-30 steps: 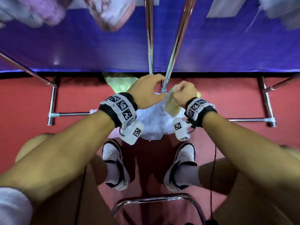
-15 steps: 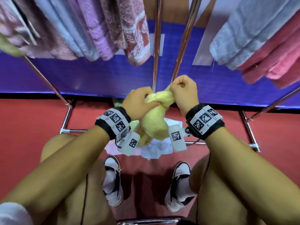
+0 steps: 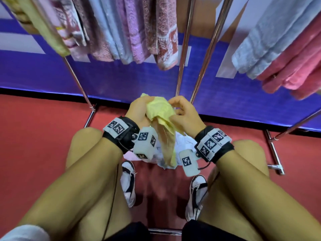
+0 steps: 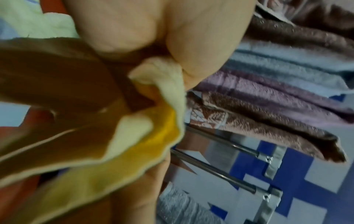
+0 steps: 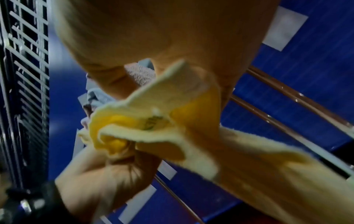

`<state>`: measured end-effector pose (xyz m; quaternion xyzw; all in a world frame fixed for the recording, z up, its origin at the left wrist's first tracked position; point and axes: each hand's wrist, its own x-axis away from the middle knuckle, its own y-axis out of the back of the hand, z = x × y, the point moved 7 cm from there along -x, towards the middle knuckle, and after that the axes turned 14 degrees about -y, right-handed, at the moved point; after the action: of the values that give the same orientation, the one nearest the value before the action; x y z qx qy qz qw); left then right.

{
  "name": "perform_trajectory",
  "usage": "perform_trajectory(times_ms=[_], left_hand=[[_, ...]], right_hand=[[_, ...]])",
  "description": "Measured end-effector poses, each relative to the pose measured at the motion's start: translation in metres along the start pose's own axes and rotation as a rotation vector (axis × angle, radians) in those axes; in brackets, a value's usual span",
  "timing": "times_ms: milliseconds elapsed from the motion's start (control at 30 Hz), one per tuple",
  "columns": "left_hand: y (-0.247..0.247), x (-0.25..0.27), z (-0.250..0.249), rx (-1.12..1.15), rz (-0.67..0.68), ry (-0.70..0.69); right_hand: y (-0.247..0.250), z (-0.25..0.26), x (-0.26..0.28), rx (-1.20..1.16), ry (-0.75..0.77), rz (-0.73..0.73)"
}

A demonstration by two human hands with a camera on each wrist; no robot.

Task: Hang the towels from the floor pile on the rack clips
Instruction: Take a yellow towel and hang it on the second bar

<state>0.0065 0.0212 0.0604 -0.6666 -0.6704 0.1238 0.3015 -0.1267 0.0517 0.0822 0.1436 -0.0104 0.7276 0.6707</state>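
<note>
**A:** Start close in. Why is the yellow towel [image 3: 160,113] bunched up between the hands rather than spread out?

**B:** I'd say the person is hunting for a corner or edge to feed to a clip. The left hand [image 3: 139,110] has its fingers curled round the upper bunch of cloth, and the rest droops down between the knees. In the left wrist view the cloth is nipped between thumb and fingers.

**A:** And the right hand [image 3: 185,113]?

**B:** Raised level with the left, knuckles up, fingers bent, touching the towel's right side. In the right wrist view a flap seems to be caught under its fingers, so I read it as a light pinch, though blur leaves it uncertain. Both wrists are cocked upward, forearms reaching out from over the thighs.

**A:** Where does that leave the towel against the floor pile [image 3: 180,146]?

**B:** Lifted clear of it. The pale pile lies on the red floor [image 3: 34,136] just below the hands, in front of the shoes [image 3: 129,185].

**A:** Further out?

**B:** The rack [image 3: 184,49] rises behind the hands, its chrome poles straight ahead. Hung towels [image 3: 132,28] crowd the upper left, pink and blue ones the upper right. The clips themselves aren't visible, so I can't tell which is free.
</note>
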Motion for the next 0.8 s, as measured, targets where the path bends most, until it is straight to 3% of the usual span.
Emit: perform_trajectory(times_ms=[67, 167, 300, 433, 533, 667, 800], left_hand=[[0.011, 0.004, 0.003, -0.026, -0.038, 0.023], [0.025, 0.004, 0.008, -0.028, -0.072, -0.017], [0.031, 0.012, 0.023, -0.026, -0.078, 0.021], [0.021, 0.024, 0.040, -0.106, 0.021, 0.037], [0.025, 0.029, 0.051, -0.149, -0.027, 0.045], [0.017, 0.033, 0.056, -0.212, 0.043, 0.081], [0.023, 0.020, 0.039, -0.347, 0.051, 0.012]], right_hand=[[-0.013, -0.012, 0.006, 0.154, 0.024, 0.042], [-0.022, -0.027, 0.011, 0.391, 0.080, -0.054], [-0.006, -0.035, 0.019, 0.297, 0.091, -0.244], [-0.005, -0.052, 0.017, 0.243, -0.060, -0.134], [-0.023, -0.063, 0.025, 0.324, -0.071, -0.002], [-0.025, -0.064, 0.031, 0.142, -0.064, 0.007], [-0.008, -0.072, 0.019, 0.237, -0.109, -0.083]])
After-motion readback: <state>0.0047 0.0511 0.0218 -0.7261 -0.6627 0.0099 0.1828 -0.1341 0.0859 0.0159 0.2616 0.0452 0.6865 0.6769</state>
